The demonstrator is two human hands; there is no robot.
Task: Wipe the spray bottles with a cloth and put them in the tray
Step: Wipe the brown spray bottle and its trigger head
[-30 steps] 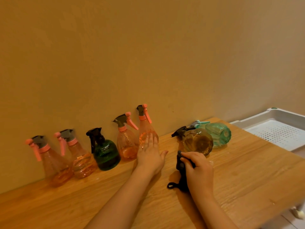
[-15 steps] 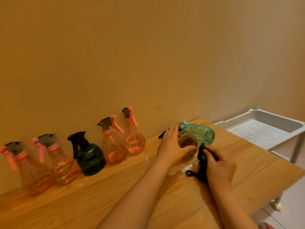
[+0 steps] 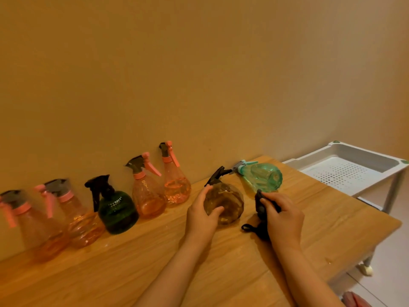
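Brown bottle [image 3: 224, 203]: lying on worktop [image 3: 321, 220], beside green bottle [image 3: 263, 177], left of tray [image 3: 352, 171]. Left hand [image 3: 202, 212] fingers grasping it; right hand [image 3: 284, 216] clenched around cloth [image 3: 260, 206]. Advised: lift clear, steady firmly, rub all round.

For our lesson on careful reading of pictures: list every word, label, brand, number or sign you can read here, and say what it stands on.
None can be read.
Dark green bottle: pale specks on its front, too small and blurred to tell if they are letters.
Brown bottle in the left hand, teal bottle, pink bottles, black cloth, white tray: no print shows.
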